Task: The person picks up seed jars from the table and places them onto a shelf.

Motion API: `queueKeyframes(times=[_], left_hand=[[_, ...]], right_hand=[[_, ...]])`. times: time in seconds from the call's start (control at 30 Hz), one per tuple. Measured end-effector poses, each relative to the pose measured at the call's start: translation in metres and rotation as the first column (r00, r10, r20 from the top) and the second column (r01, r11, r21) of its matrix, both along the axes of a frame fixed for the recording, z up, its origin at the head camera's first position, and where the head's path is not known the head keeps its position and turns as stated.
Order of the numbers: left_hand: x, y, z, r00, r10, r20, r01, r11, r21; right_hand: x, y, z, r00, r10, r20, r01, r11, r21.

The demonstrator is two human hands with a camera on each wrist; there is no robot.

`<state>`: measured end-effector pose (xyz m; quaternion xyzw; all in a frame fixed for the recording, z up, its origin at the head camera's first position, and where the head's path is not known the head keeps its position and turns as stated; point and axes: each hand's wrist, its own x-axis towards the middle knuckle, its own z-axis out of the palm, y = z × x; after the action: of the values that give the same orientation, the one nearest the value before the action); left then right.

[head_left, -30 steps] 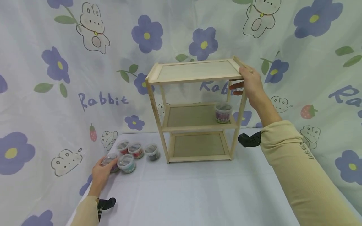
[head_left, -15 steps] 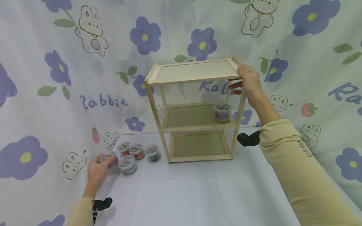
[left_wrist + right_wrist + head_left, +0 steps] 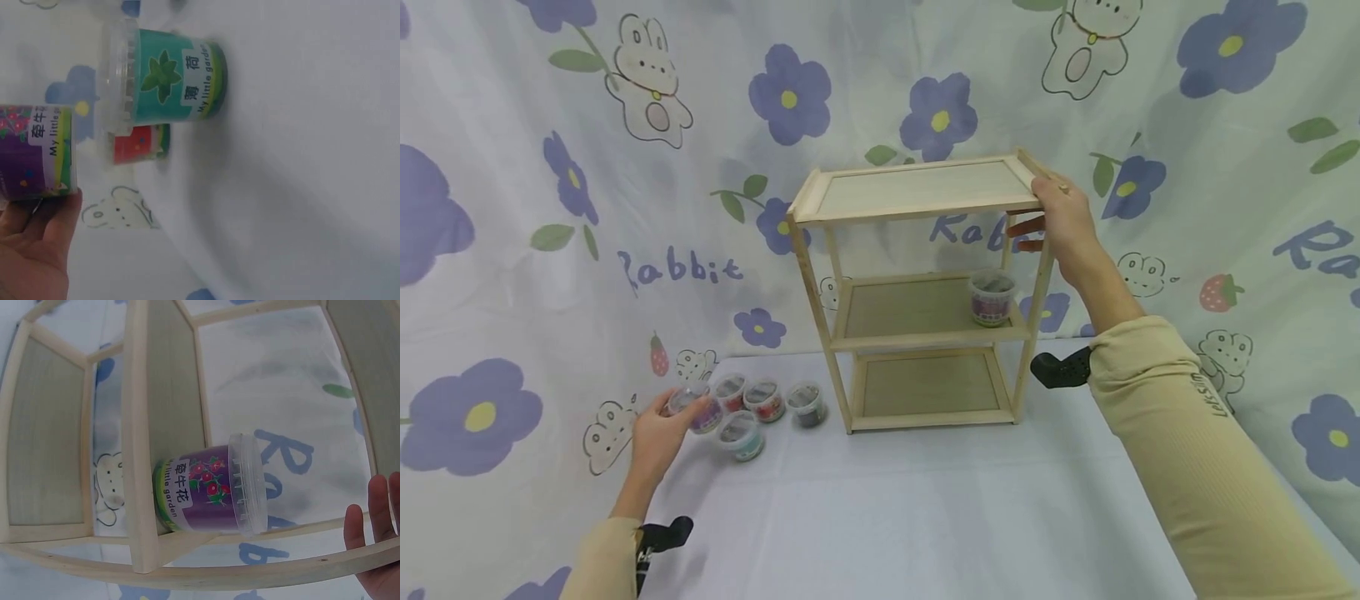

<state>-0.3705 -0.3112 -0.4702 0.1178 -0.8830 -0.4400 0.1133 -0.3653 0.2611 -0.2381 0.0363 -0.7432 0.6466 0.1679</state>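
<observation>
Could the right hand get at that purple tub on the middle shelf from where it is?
Probably yes: the right hand grips the rack's top corner just above the purple tub, and the shelf front is open.

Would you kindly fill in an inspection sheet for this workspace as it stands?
Surface: table under a pale cloth.
Job's things: purple tub in the left hand; wooden rack with another tub on its middle shelf.
Clutter: four tubs left of the rack.
Grippers: left hand grips the purple tub; right hand holds the rack's top corner.
Cables: nothing seen.
Surroundings: flower-and-rabbit curtain behind.
</observation>
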Motion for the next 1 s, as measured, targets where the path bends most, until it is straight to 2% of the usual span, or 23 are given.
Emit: queueKeyframes(times=[0.1,0.23,0.33,0.5,0.6,0.8,1.0], left_hand=[[0.002,0.004,0.005,1.000,-0.020,-0.020,0.020,1.000,-0.012],[0.006,0.011,0.014,0.998,-0.040,-0.043,0.036,0.997,-0.073],[0.011,0.017,0.024,0.994,-0.085,-0.073,0.076,0.990,-0.123],[0.018,0.034,0.044,0.971,-0.195,-0.136,0.172,0.972,-0.162],[0.021,0.045,0.053,0.958,-0.235,-0.164,0.207,0.963,-0.173],[0.024,0.061,0.064,0.937,-0.283,-0.204,0.255,0.954,-0.155],[0.030,0.074,0.073,0.923,-0.326,-0.206,0.298,0.942,-0.152]], right_hand=[[0.000,0.001,-0.001,1.000,0.006,-0.001,-0.006,1.000,0.003],[0.001,0.001,-0.002,1.000,0.010,-0.007,-0.009,1.000,0.014],[0.002,0.000,-0.002,1.000,0.007,-0.012,-0.006,1.000,0.022],[0.002,0.001,-0.001,1.000,-0.003,-0.008,0.003,1.000,0.017],[0.002,0.002,-0.001,1.000,-0.003,-0.007,0.003,1.000,0.012],[0.002,0.004,-0.002,1.000,0.000,-0.015,0.000,1.000,0.024],[0.003,0.003,-0.002,1.000,0.005,-0.022,-0.004,1.000,0.023]])
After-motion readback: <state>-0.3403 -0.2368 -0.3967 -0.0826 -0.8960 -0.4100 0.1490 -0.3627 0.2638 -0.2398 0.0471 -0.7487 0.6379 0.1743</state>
